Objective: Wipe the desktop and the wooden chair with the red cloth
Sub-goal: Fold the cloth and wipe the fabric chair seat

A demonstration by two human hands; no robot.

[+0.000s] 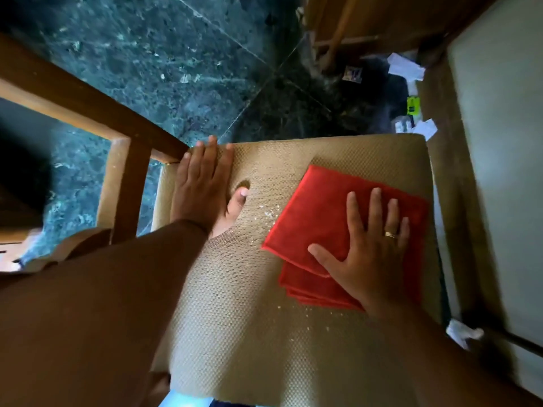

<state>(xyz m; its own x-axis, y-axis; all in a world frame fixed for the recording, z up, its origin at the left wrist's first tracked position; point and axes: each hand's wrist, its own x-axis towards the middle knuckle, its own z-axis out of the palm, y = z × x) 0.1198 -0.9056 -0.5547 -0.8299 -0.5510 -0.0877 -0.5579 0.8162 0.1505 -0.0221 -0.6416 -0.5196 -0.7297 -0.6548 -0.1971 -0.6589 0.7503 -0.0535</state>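
Note:
I look straight down on the wooden chair's beige woven seat cushion (pixel 246 304). The folded red cloth (pixel 323 212) lies flat on the right half of the cushion. My right hand (pixel 367 245) presses on the cloth's near corner with the fingers spread; a ring is on one finger. My left hand (pixel 202 186) rests flat on the cushion's far left corner, fingers together and thumb out, holding nothing. White crumbs (pixel 269 214) are scattered on the cushion between the hands and near the cloth's near edge. The chair's wooden armrest (pixel 88 110) runs along the left.
A dark green marble floor (pixel 164 60) lies beyond the chair. Paper scraps and a small green packet (pixel 412 105) litter the floor at the far right. A pale surface with a brown wooden edge (pixel 505 142) stands close on the right. More wooden furniture legs (pixel 338 30) stand at the top.

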